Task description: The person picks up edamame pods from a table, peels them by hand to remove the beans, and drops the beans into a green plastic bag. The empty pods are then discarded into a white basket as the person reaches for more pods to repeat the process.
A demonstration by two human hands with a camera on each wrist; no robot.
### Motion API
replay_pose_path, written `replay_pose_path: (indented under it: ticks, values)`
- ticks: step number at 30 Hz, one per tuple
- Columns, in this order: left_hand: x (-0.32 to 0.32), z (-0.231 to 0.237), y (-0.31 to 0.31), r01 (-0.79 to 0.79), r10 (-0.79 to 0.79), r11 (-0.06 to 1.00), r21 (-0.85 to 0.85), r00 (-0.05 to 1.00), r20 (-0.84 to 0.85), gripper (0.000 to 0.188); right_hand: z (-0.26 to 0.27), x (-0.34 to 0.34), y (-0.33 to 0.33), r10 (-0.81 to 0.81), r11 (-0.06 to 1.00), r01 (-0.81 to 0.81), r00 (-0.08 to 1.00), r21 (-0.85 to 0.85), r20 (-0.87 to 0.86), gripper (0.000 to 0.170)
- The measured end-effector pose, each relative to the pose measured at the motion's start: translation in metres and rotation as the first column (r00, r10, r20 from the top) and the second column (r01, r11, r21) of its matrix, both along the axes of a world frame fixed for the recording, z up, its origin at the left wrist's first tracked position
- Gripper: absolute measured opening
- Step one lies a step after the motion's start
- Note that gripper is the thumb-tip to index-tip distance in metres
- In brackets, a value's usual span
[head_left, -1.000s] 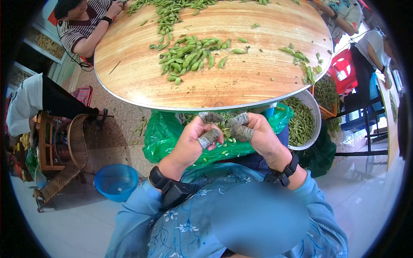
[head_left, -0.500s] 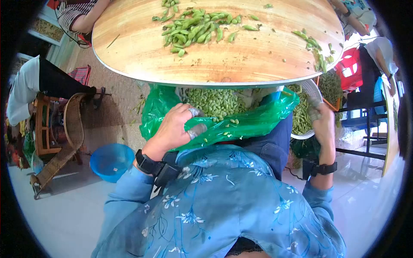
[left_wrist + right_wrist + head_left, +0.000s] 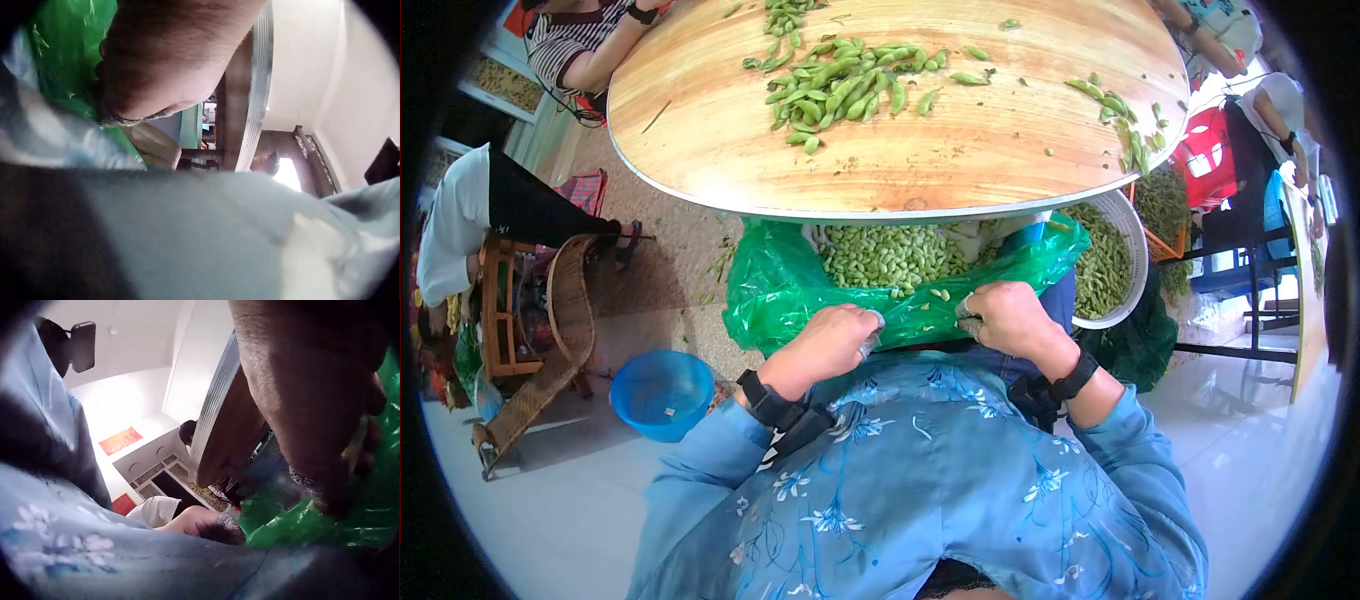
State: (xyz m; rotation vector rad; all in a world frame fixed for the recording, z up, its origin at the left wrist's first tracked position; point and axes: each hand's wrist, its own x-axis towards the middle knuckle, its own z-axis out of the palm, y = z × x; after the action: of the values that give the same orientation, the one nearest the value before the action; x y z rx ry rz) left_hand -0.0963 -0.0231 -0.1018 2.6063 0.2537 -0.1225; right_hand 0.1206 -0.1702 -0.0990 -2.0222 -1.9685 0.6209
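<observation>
A green plastic bag [image 3: 775,285] lies spread across the person's lap, with shelled green beans [image 3: 890,255] piled inside. Along its near edge, the left hand [image 3: 835,338] pinches the plastic with curled fingers. The right hand [image 3: 1008,318] grips the same edge farther right, knuckles up. Grey wrapping covers thumb and finger on both hands. In the left wrist view the left hand [image 3: 169,62] hides most of its grasp, green plastic beside it. Bunched plastic shows at the fingers of the right hand [image 3: 306,406] in the right wrist view.
A round wooden table [image 3: 990,165] overhangs the bag's far side, with bean pods [image 3: 840,90] heaped on it. At the right stands a white basket [image 3: 1138,240] of pods. A blue basin [image 3: 662,385] and a wicker chair [image 3: 572,310] are at the left. Other people are around.
At first both hands were together above the bag. The right hand then swung out to the white basket and came back to the bag's near edge. Both hands now grip that edge.
</observation>
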Motion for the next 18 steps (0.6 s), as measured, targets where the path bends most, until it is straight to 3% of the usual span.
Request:
replay_pose_path:
  ticks: [2, 3, 4, 5, 6, 8, 9, 11, 12, 13, 14, 16, 18]
  values:
    - [0.001, 0.006, 0.002, -0.208, 0.21, 0.947, -0.244, 0.978, -0.015, 0.005, 0.001, 0.004, -0.001, -0.025, 1.0, 0.025, 1.0, -0.005, -0.008, 0.015]
    - [0.002, 0.002, 0.007, -0.207, 0.209, 0.947, -0.246, 0.978, -0.016, 0.005, 0.004, 0.008, -0.002, -0.099, 0.995, 0.097, 0.983, -0.016, -0.156, 0.014]
    - [0.003, -0.004, 0.016, -0.41, 0.441, 0.818, -0.404, 0.897, -0.018, 0.006, 0.006, 0.011, -0.003, -0.169, 0.985, 0.166, 0.939, -0.037, -0.301, 0.014]
    - [0.003, -0.008, 0.024, -0.566, 0.643, 0.619, -0.544, 0.764, -0.063, 0.006, 0.005, 0.016, -0.002, -0.2, 0.978, 0.208, 0.911, -0.017, -0.362, 0.015]
    - [0.007, 0.003, 0.029, -0.592, 0.651, 0.65, -0.476, 0.757, -0.053, 0.011, 0.005, 0.02, -0.001, -0.201, 0.978, 0.208, 0.91, -0.02, -0.363, 0.015]
    - [0.007, -0.013, 0.038, -0.525, 0.626, 0.743, -0.415, 0.764, 0.155, 0.018, 0.006, 0.027, 0.001, -0.291, 0.957, 0.28, 0.928, -0.079, -0.231, 0.017]
    - [0.009, -0.01, 0.036, -0.526, 0.627, 0.743, -0.415, 0.764, 0.154, 0.018, 0.013, 0.027, 0.003, -0.319, 0.948, 0.309, 0.914, -0.08, -0.251, 0.022]
    - [0.015, 0.0, 0.029, -0.244, 0.3, 0.933, -0.265, 0.934, 0.195, 0.024, 0.023, 0.027, 0.007, -0.317, 0.948, 0.306, 0.916, -0.084, -0.244, 0.024]
    - [0.013, -0.004, 0.024, -0.154, 0.17, 0.971, -0.184, 0.982, 0.078, 0.028, 0.027, 0.03, 0.01, -0.317, 0.948, 0.308, 0.92, -0.075, -0.232, 0.025]
    - [0.018, 0.006, 0.02, -0.098, 0.049, 0.981, -0.17, 0.962, -0.27, 0.026, 0.024, 0.031, 0.01, -0.227, 0.974, 0.228, 0.955, -0.016, -0.189, 0.026]
    - [0.013, 0.0, 0.017, 0.0, -0.028, 0.99, -0.14, 0.98, -0.197, 0.024, 0.031, 0.032, 0.011, -0.16, 0.987, 0.152, 0.966, -0.056, -0.205, 0.021]
    - [0.015, 0.015, 0.017, -0.02, 0.002, 0.993, -0.119, 0.988, -0.156, 0.025, 0.051, 0.027, 0.012, -0.051, 0.997, 0.071, 0.928, 0.042, -0.369, 0.014]
    - [0.021, 0.053, 0.023, 0.009, -0.025, 0.968, -0.25, 0.998, -0.063, 0.024, 0.076, 0.028, 0.012, 0.002, 0.996, 0.037, 0.892, 0.077, -0.451, 0.015]
